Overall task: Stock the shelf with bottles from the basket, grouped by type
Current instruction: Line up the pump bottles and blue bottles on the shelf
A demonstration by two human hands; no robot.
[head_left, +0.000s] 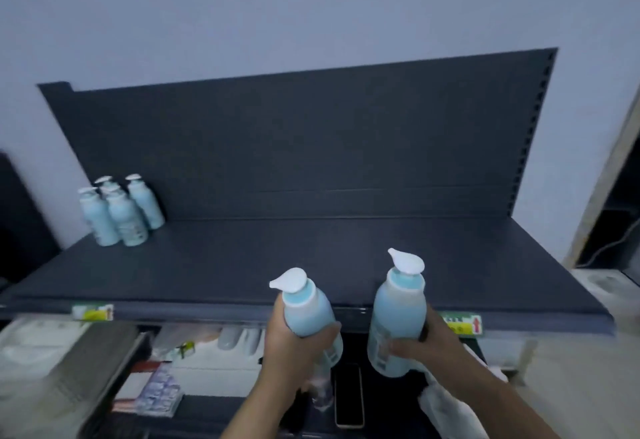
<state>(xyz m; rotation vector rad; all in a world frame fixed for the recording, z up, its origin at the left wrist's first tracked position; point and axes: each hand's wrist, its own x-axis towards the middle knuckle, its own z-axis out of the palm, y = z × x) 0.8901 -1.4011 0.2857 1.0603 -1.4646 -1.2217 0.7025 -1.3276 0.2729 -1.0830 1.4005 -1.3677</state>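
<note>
— Pale wall (pixel 311 6) behind, a dark backboard (pixel 311 144) in front of it, and a dark shelf (pixel 242 265) running wide, most of its top bare.

— Anything stocked on it?

— One group (pixel 119 210) of pale-blue pump bottles, upright and packed tight at the far left, back corner.

— And the hands?

— Both loaded. The left hand (pixel 294 345) wraps the left bottle (pixel 304 303) low on its body. The right hand (pixel 426 345) grips the right bottle (pixel 394 321) around the middle. Both bottles are upright, pumps on top, held at the shelf's front edge, close to each other but apart, neither set down yet.

— Which step is this?

— Carrying, I'd say: two bottles of the same type as the group, up at shelf height. The next move looks like a long reach left and back, bases flat beside the group, pumps clear of the neighbours.

— Where's the basket?

— Can't make it out. Blurred goods (pixel 194 345) sit on the level below, and there are yellow tags (pixel 462 324) on the shelf lip.
</note>
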